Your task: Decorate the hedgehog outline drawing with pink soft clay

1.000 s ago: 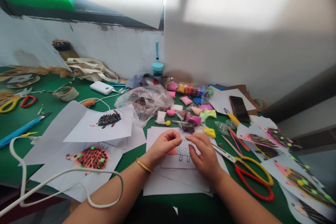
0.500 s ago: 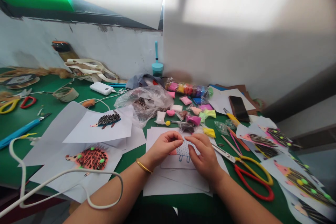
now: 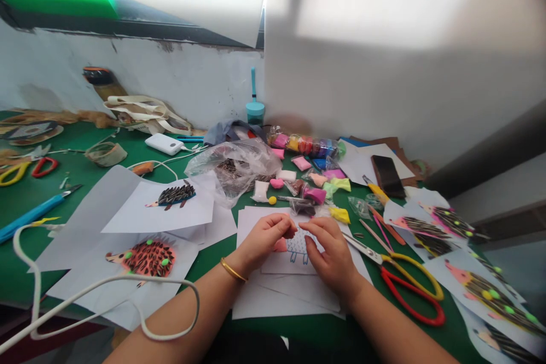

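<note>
My left hand (image 3: 267,243) and my right hand (image 3: 330,255) hover close together over a sheet bearing a blue-outlined hedgehog drawing (image 3: 298,247), dotted with small pale grey-blue clay bits. My left fingertips pinch together just above it, but anything between them is too small to tell. My right fingers curl down beside the drawing, partly hiding it. A pink clay patch (image 3: 280,245) shows at its left end. A gold bangle (image 3: 233,270) circles my left wrist. Loose white paper sheets (image 3: 256,301) lie beneath both hands.
Red-and-yellow-handled scissors (image 3: 405,300) lie to the right on the green table (image 3: 273,327). Clay packets (image 3: 315,194) and a plastic bag of seeds (image 3: 236,166) lie ahead. Seed-covered hedgehog pictures (image 3: 147,257) lie on both sides. A white cable (image 3: 115,278) loops at lower left.
My hands have shifted only slightly over the drawing, staying close together. The view has drifted a little.
</note>
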A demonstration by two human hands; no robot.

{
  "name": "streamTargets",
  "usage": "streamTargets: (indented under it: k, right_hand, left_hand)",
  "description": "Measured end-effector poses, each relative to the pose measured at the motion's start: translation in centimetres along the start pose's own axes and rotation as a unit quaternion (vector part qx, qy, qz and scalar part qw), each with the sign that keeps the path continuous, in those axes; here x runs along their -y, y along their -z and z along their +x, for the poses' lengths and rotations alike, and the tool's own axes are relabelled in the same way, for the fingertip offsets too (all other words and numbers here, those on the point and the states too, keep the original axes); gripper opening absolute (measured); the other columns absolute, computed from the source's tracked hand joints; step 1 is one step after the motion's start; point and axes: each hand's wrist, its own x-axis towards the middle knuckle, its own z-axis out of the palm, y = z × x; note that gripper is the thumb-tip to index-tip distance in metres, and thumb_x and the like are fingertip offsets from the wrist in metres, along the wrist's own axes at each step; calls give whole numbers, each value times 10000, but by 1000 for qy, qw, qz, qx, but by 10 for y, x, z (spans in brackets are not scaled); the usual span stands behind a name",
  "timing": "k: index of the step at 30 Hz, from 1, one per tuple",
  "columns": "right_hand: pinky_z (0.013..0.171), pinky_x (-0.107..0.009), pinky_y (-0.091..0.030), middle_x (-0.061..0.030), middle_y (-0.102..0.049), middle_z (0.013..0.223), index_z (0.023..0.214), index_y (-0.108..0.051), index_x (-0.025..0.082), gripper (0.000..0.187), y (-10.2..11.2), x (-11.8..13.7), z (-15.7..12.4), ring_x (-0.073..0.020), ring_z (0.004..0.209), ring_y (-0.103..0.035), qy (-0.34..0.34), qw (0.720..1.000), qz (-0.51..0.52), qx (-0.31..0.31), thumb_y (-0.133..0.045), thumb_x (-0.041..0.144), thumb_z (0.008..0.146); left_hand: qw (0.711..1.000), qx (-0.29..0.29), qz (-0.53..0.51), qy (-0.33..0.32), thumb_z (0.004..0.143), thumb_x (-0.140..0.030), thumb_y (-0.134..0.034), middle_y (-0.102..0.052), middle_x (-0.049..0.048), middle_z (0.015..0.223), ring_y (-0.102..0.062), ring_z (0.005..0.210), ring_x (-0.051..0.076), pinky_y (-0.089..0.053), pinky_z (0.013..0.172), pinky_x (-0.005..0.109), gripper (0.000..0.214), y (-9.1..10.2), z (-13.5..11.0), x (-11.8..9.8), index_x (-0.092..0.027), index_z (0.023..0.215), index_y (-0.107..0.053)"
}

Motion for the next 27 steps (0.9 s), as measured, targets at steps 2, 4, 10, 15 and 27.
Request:
streamTargets:
  k: [2,4,10,15,27]
  right_hand:
    - [855,-433,-488,-79,-588,1054,1210,-617,253,349,0,0,0,-231,980,-563,1,1000,-1,0,-555,119,894]
    - [852,-433,-492,-78,-590,1051,1210,-617,257,348,0,-1,-1,-232,977,-567,2,1000,-2,0,-551,123,896]
    - [843,-435,-499,-77,-601,1039,1206,-621,261,343,-1,-2,-1,-236,969,-577,0,1000,-2,6,-545,136,896]
    - [831,-433,-501,-78,-612,1033,1203,-626,264,343,-1,-2,-1,-239,960,-584,1,1000,-5,5,-543,143,893]
    - [826,-426,-502,-74,-615,1039,1199,-619,263,345,-1,-2,-1,-236,966,-584,4,1000,-5,3,-547,133,888]
  left_hand:
    - [1000,-2,-11,1,858,-512,-630,-557,20,759,-467,712,133,-378,709,261,376,0,0,1,-148,766,-623]
    - [1000,1,-14,-6,867,-500,-624,-550,19,755,-466,721,133,-374,712,262,373,1,0,1,-146,751,-611]
    - [1000,8,16,-13,868,-488,-631,-506,-5,715,-439,693,119,-365,684,250,381,2,0,3,-152,704,-560]
    - [999,-1,38,-16,871,-526,-602,-505,1,713,-447,681,122,-373,646,244,415,1,0,3,-158,687,-548]
    - [998,0,57,26,849,-547,-623,-518,20,771,-486,752,143,-387,581,207,397,-1,-3,-4,-164,752,-587]
